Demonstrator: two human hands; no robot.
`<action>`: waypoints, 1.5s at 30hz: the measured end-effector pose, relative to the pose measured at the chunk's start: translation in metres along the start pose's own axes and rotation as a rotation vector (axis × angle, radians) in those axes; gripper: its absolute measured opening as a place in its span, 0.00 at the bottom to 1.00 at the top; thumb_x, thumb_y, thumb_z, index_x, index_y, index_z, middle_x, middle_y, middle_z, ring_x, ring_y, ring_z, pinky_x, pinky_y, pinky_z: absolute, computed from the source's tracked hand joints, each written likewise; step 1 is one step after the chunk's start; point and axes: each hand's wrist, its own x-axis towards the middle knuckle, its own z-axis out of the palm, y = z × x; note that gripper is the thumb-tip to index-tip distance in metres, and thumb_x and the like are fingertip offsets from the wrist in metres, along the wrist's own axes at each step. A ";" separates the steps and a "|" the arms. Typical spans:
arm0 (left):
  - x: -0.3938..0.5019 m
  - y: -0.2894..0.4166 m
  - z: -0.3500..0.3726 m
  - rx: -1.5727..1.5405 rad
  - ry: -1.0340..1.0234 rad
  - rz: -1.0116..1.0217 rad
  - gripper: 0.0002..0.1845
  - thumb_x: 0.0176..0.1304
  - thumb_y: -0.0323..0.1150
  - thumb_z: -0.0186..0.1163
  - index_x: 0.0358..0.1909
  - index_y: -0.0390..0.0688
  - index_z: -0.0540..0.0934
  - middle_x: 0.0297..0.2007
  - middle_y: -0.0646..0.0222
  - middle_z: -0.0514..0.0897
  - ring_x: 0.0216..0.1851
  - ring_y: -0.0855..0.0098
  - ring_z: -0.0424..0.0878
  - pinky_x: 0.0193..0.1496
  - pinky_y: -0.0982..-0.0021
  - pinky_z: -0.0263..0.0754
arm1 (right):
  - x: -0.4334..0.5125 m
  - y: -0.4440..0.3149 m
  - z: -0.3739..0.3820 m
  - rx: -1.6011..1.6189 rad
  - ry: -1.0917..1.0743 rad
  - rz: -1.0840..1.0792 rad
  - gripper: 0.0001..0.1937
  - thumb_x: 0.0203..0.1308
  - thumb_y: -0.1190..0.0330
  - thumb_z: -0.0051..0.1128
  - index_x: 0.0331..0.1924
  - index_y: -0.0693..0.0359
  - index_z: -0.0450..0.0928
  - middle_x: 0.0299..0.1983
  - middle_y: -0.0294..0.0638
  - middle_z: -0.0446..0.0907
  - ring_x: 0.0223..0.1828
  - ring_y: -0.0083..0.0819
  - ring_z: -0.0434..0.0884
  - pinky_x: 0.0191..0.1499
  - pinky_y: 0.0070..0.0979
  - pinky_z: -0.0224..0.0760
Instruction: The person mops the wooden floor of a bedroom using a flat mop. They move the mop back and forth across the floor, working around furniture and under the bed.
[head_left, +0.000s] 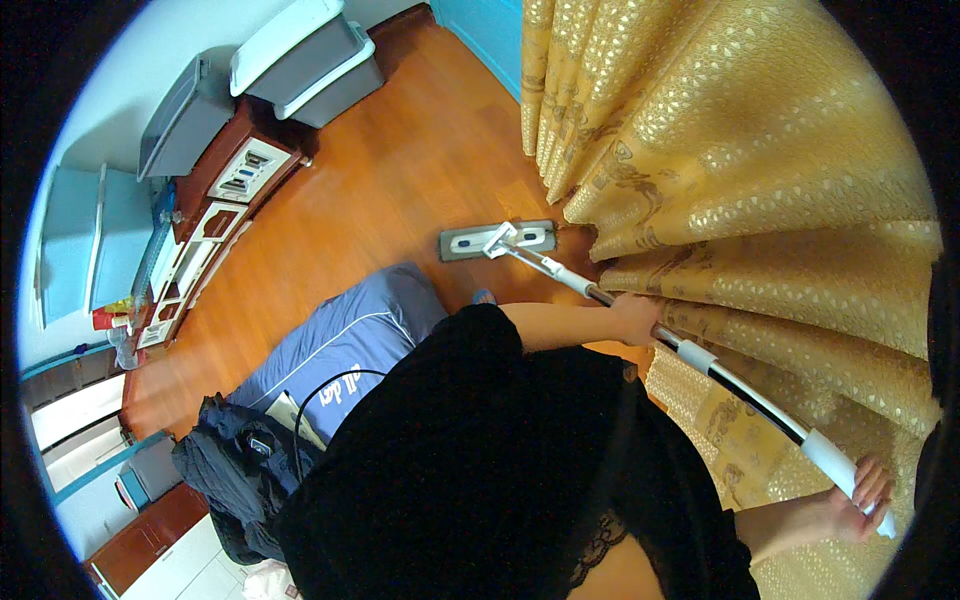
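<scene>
A flat mop with a silver pole (757, 403) slants across the view, from the lower right up to the middle. Its white and grey mop head (498, 240) lies flat on the wooden floor, the right end close to the curtain hem. My left hand (636, 319) is wrapped around the middle of the pole. At the pole's upper end, my right hand (862, 499) grips the white handle (829, 459). A gold patterned curtain (750, 172) hangs behind the pole. One slippered foot (484, 297) shows just below the mop head.
A bed with blue bedding (352, 322) is at my left, with a dark jacket (240, 465) on it. Along the wall stand a brown and white low cabinet (225, 199) and grey storage bins (307, 67). A blue door (484, 34) is at the far end of the wooden floor (390, 165).
</scene>
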 end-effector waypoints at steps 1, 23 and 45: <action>-0.010 -0.002 -0.005 -0.007 -0.018 0.000 0.13 0.47 0.43 0.56 0.31 0.47 0.79 0.29 0.57 0.80 0.35 0.54 0.78 0.37 0.55 0.72 | -0.004 0.009 -0.005 0.026 0.034 0.018 0.12 0.52 0.68 0.46 0.16 0.53 0.58 0.11 0.30 0.57 0.13 0.19 0.54 0.28 0.23 0.50; -0.161 -0.282 -0.055 0.186 0.279 -0.615 0.12 0.50 0.35 0.59 0.39 0.49 0.78 0.36 0.57 0.80 0.42 0.55 0.77 0.43 0.57 0.72 | -0.054 0.243 0.173 0.163 -0.445 0.261 0.06 0.47 0.69 0.50 0.28 0.60 0.68 0.20 0.38 0.69 0.24 0.32 0.70 0.42 0.40 0.64; -0.046 -0.050 0.016 -0.015 0.012 0.245 0.13 0.42 0.41 0.63 0.25 0.45 0.75 0.25 0.58 0.79 0.30 0.55 0.78 0.31 0.56 0.70 | -0.081 -0.001 0.087 -0.160 -0.002 -0.158 0.14 0.47 0.63 0.51 0.15 0.50 0.57 0.09 0.27 0.57 0.12 0.17 0.56 0.27 0.21 0.48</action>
